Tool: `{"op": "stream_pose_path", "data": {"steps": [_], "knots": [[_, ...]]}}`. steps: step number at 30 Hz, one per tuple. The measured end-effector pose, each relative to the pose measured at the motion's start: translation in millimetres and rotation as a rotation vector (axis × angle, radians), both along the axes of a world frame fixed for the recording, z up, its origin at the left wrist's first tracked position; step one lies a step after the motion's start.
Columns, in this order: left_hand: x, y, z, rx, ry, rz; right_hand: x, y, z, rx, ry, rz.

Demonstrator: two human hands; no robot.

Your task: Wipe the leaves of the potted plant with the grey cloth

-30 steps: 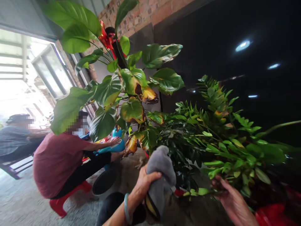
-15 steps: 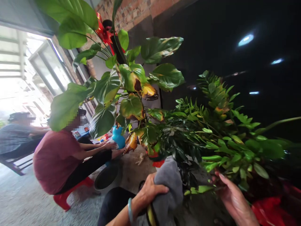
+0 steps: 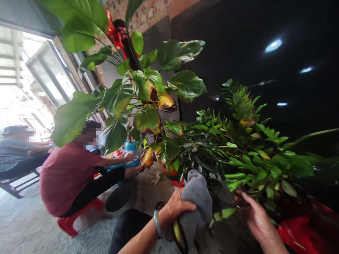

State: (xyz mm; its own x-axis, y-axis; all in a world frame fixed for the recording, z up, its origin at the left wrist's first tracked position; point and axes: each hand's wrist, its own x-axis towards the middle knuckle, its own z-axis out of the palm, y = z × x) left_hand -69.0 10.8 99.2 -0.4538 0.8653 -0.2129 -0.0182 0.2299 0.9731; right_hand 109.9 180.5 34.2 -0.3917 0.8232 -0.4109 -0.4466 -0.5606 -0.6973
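Observation:
A bunched grey cloth [image 3: 197, 197] is gripped in my left hand [image 3: 176, 206], which wears a pale bangle [image 3: 158, 224] at the wrist. The cloth sits close to the dark lower leaves, and a yellow-green strip [image 3: 178, 231] shows beneath it. Lower right, my right hand [image 3: 255, 217] is closed at the edge of a bushy green plant [image 3: 249, 167]. Its fingers curl round a thin plant stem, partly hidden by the hand. A small leafy sprig [image 3: 225, 213] points left from these fingers.
A tall plant with browned leaves [image 3: 148, 120] rises ahead. To the left, a person in a red shirt [image 3: 70, 173] sits on a red stool [image 3: 79, 215], touching a blue object [image 3: 131, 155]. A dark basin [image 3: 119, 197] stands nearby. Red wrapping [image 3: 302, 234] lies lower right.
My left hand and the grey cloth have moved slightly right and up. My right hand has shifted little. The seated person's arm now reaches farther forward over the blue object.

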Motion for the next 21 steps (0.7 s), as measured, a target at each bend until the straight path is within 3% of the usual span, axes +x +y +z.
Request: {"op": "stream_pose_path", "data": {"steps": [1,3,7,10,12,16,18,21], "knots": [[3,-10,0.0,-0.021,0.008,-0.056,2,0,1.5,-0.023,-0.012,-0.003],[0,-26,7.3,-0.015,-0.017,-0.032,6,1,4.5,-0.043,-0.017,-0.006],[-19,-23,31.6,0.125,-0.068,0.314,7,3,7.1,-0.039,0.003,-0.012],[-26,-3,33.6,0.14,-0.047,0.495,3,3,4.3,-0.031,0.023,-0.007],[-20,6,25.3,0.097,-0.034,0.439,0,3,0.7,-0.01,0.027,0.01],[2,-2,15.4,0.023,0.099,0.044,1,3,-6.1,0.065,0.005,-0.022],[9,-9,25.9,0.012,0.215,-0.054,4,3,-6.8,0.062,0.006,-0.019],[10,-3,55.7,0.132,0.309,-0.005,7,4,-3.7,0.014,0.041,-0.007]]}}
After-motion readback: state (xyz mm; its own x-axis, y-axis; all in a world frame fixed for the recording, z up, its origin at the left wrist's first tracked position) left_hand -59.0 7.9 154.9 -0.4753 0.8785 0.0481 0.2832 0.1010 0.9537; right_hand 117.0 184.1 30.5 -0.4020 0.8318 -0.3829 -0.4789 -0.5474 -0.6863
